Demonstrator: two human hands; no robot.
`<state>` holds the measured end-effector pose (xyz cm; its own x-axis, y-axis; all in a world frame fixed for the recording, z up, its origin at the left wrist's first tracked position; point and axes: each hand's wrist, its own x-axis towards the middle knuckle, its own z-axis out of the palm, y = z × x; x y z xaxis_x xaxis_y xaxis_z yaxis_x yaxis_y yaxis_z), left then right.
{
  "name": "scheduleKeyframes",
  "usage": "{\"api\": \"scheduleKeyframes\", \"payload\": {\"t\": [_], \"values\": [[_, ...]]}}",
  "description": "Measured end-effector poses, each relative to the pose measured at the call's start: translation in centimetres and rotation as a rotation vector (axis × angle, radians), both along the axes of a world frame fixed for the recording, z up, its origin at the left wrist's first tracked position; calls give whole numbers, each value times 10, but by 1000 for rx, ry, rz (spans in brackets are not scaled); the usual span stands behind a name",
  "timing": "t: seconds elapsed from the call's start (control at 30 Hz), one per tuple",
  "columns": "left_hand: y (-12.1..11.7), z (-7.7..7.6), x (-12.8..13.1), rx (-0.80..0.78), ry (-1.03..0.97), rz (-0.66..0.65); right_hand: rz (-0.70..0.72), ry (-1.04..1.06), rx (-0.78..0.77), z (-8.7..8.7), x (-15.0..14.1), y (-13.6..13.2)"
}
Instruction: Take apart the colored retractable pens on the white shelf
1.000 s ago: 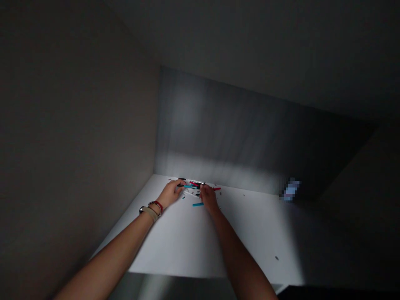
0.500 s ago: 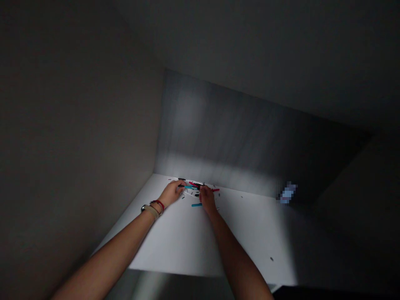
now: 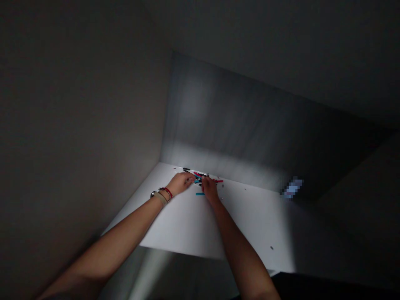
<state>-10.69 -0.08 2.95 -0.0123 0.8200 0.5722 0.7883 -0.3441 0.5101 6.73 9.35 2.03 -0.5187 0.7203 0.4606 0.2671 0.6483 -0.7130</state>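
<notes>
My left hand [image 3: 181, 183], with a watch and bracelets at the wrist, is closed low over the white tabletop [image 3: 184, 225]. Whatever its fingertips pinch is too small and dark to make out. Just to the right, my right hand [image 3: 210, 190] has its fingers closed at the end of a thin blue pen [image 3: 198, 181], which points toward the left hand. Around and behind both hands lies a loose pile of slim pens and pen parts, among them a red one [image 3: 219, 181] and a black one [image 3: 186, 169]. Another blue pen [image 3: 200, 193] lies nearer me, partly behind the right hand.
A grey wall [image 3: 218, 125] rises behind the table's far edge, and a plain wall [image 3: 93, 125] closes off the left. At the right back is a blurred bright patch [image 3: 292, 188]. One small dark piece [image 3: 271, 248] lies near the front right of the tabletop.
The view has shifted, so the table sits slightly higher and to the right. A black-ended piece that showed at my left fingertips is now hidden, and that hand has turned further over.
</notes>
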Motion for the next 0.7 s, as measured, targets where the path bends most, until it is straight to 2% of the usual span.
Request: {"api": "scheduleKeyframes", "payload": {"t": [0.1, 0.17, 0.27, 0.4, 0.53, 0.7], "values": [[0, 1, 3, -25, -4, -25, 30, -1, -44, -3, -2, 1], [-1, 3, 3, -31, -6, 10, 39, 15, -84, -5, -3, 2], [-6, 8, -3, 4, -14, 162, 23, 43, -110, -7, -3, 3], [-11, 11, -20, 71, -2, 406, -34, 85, -68, -5, 0, 4], [-11, 1, -39, -35, -9, 559, -62, 67, -40, -9, -1, 6], [-11, -17, -60, -141, -119, 704, -43, 62, -62, -16, -4, 7]]}}
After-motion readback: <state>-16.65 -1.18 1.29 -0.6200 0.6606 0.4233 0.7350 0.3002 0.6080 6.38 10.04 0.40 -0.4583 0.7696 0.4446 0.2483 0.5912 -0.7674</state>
